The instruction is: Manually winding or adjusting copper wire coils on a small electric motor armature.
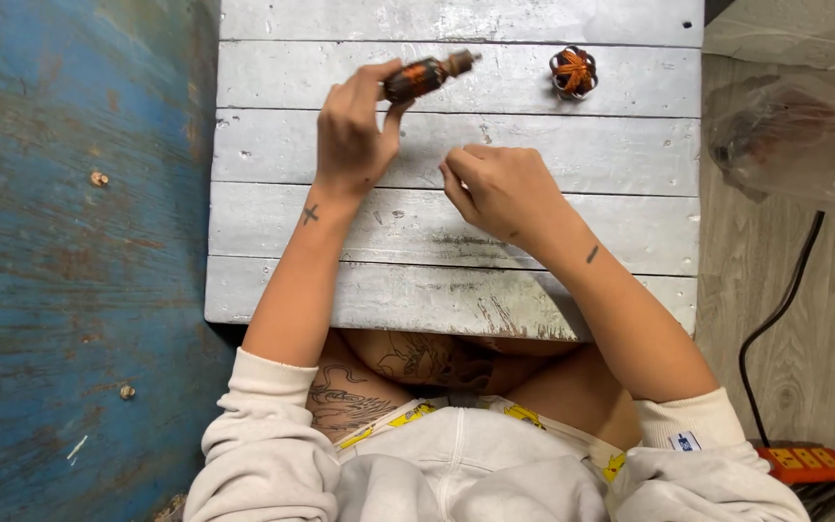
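Observation:
My left hand [355,130] holds a small motor armature [425,75] with copper windings and a short shaft, lifted a little over the grey plank table [620,145]. Its shaft points to the right. My right hand [495,184] rests lower on the table with its fingers pinched together; whether something thin is between them cannot be told. A second round copper-wound part [573,71] lies on the table at the far right, apart from both hands.
A blue painted floor [60,251] lies to the left. On the right, a clear plastic bag [794,135] with something dark inside, a black cable [775,309] and an orange power strip [804,461] sit on a wooden floor.

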